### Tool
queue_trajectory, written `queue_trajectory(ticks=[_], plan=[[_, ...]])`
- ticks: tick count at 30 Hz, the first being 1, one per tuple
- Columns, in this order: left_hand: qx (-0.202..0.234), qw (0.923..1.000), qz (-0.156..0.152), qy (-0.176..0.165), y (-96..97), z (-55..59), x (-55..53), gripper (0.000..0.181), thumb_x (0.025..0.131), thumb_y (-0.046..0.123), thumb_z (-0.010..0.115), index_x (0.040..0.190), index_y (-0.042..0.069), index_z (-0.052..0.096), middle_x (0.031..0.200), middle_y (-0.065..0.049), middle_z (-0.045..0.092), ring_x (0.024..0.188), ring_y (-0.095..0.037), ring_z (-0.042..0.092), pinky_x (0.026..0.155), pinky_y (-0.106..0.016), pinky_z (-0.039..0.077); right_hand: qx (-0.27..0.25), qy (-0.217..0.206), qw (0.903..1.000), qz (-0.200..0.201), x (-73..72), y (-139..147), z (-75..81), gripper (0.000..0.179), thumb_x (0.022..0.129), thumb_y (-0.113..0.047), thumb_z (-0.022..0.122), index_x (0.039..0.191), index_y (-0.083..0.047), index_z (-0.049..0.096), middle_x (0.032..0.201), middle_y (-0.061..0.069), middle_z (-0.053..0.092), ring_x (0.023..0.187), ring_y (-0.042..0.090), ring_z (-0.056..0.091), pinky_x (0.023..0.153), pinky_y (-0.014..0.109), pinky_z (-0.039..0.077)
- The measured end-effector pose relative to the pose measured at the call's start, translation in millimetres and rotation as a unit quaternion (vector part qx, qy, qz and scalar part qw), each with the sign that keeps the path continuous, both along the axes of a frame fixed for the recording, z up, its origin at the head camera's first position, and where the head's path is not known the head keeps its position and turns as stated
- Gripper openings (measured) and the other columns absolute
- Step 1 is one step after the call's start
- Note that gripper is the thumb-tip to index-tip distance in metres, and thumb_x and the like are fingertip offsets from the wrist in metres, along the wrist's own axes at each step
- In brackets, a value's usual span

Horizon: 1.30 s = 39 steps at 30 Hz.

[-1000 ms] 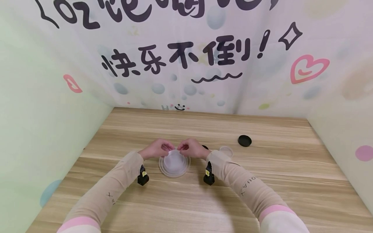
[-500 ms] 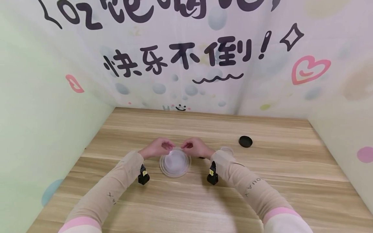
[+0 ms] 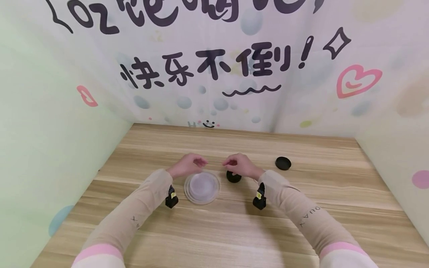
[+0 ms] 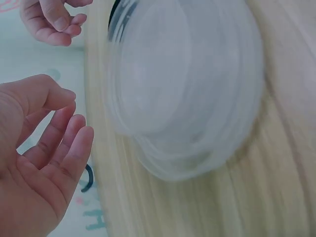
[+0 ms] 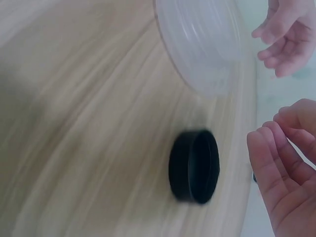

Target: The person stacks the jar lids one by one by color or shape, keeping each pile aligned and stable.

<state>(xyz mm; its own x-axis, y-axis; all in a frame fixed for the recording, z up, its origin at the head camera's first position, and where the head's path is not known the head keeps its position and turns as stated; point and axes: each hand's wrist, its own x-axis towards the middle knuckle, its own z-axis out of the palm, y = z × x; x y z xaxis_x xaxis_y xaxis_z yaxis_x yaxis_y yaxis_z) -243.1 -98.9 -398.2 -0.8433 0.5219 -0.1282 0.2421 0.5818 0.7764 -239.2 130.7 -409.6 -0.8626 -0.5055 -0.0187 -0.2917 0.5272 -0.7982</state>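
A stack of clear round plastic lids or shallow dishes lies on the wooden table, smaller pieces on top of larger. My left hand hovers just behind it, fingers loosely bent and nothing between them; the left wrist view shows a gap between thumb and fingertips. To the right, my right hand is raised above a black round cap, its thumb and fingertips close together and nothing visible in them. In the right wrist view that black cap sits below the hand, hollow inside.
A second black cap lies farther right on the wooden table. A printed cloth wall stands behind the table, with pale walls at both sides. Each wrist carries a small black camera.
Both hands have left the clear stack and moved apart, the right one farther right and both slightly back. The black cap under the right hand now shows; the clear disc there is hidden.
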Motion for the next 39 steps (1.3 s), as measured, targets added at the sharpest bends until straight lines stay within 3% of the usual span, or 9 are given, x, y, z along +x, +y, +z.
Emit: queue_trajectory(ticks=[4, 5, 11, 12, 18, 31, 39], plan=[[0.007, 1.0000, -0.001, 0.006, 13.5, 4.8, -2.2, 0.031, 0.075, -0.006, 0.058, 0.106, -0.002, 0.059, 0.103, -0.015, 0.059, 0.096, -0.026, 0.054, 0.084, -0.028, 0.045, 0.001, 0.032, 0.9994, -0.014, -1.7, 18, 3.2, 0.015, 0.084, -0.004, 0.056, 0.094, 0.004, 0.063, 0.087, 0.014, 0.063, 0.069, 0.019, 0.058, 0.056, 0.025, 0.050], [0.010, 0.9999, -0.006, 0.010, 17.6, 10.6, 0.2, 0.030, 0.075, -0.007, 0.057, 0.105, -0.003, 0.058, 0.103, -0.015, 0.059, 0.097, -0.028, 0.054, 0.084, -0.028, 0.045, 0.003, 0.037, 0.9991, -0.020, -2.0, 23, 4.4, 0.015, 0.084, -0.005, 0.057, 0.094, 0.004, 0.064, 0.086, 0.012, 0.063, 0.067, 0.016, 0.057, 0.056, 0.024, 0.050], [0.028, 0.9982, -0.035, 0.041, 39.3, 17.4, -2.6, 0.029, 0.076, -0.006, 0.056, 0.105, -0.005, 0.059, 0.100, -0.015, 0.060, 0.095, -0.029, 0.055, 0.082, -0.027, 0.045, -0.010, 0.009, 0.9987, -0.050, -0.1, 48, 12.6, 0.019, 0.086, -0.009, 0.056, 0.098, 0.003, 0.062, 0.088, 0.014, 0.061, 0.072, 0.020, 0.057, 0.065, 0.037, 0.053], [0.032, 0.9975, -0.041, 0.049, 42.5, 13.5, -5.8, 0.029, 0.076, -0.005, 0.056, 0.105, -0.005, 0.059, 0.100, -0.014, 0.061, 0.095, -0.028, 0.055, 0.082, -0.027, 0.046, -0.015, 0.004, 0.9984, -0.054, 0.5, 52, 13.7, 0.019, 0.086, -0.009, 0.055, 0.099, 0.003, 0.062, 0.089, 0.015, 0.061, 0.074, 0.021, 0.058, 0.066, 0.040, 0.052], [0.049, 0.9933, -0.071, 0.077, 67.2, 15.9, -5.6, 0.026, 0.077, -0.006, 0.058, 0.103, -0.007, 0.059, 0.099, -0.017, 0.061, 0.093, -0.030, 0.056, 0.083, -0.032, 0.046, -0.023, 0.003, 0.9965, -0.080, 0.8, 75, 15.2, 0.021, 0.087, -0.012, 0.055, 0.100, 0.003, 0.061, 0.091, 0.014, 0.061, 0.082, 0.032, 0.057, 0.066, 0.038, 0.053], [0.071, 0.9925, -0.064, 0.076, 116.5, 12.0, -10.9, 0.027, 0.077, -0.008, 0.056, 0.104, -0.006, 0.060, 0.097, -0.015, 0.061, 0.090, -0.025, 0.057, 0.076, -0.018, 0.046, -0.035, -0.006, 0.9913, -0.127, 7.4, 115, 6.3, 0.025, 0.088, -0.013, 0.054, 0.105, 0.006, 0.058, 0.102, 0.027, 0.057, 0.090, 0.039, 0.056, 0.069, 0.040, 0.052], [0.074, 0.9940, -0.057, 0.057, 140.0, 3.8, -12.0, 0.026, 0.077, -0.007, 0.058, 0.103, -0.007, 0.060, 0.099, -0.020, 0.060, 0.090, -0.026, 0.057, 0.074, -0.016, 0.045, -0.039, -0.010, 0.9867, -0.157, 13.5, 133, -0.1, 0.027, 0.088, -0.013, 0.054, 0.105, 0.008, 0.057, 0.098, 0.025, 0.058, 0.084, 0.031, 0.057, 0.071, 0.039, 0.052]])
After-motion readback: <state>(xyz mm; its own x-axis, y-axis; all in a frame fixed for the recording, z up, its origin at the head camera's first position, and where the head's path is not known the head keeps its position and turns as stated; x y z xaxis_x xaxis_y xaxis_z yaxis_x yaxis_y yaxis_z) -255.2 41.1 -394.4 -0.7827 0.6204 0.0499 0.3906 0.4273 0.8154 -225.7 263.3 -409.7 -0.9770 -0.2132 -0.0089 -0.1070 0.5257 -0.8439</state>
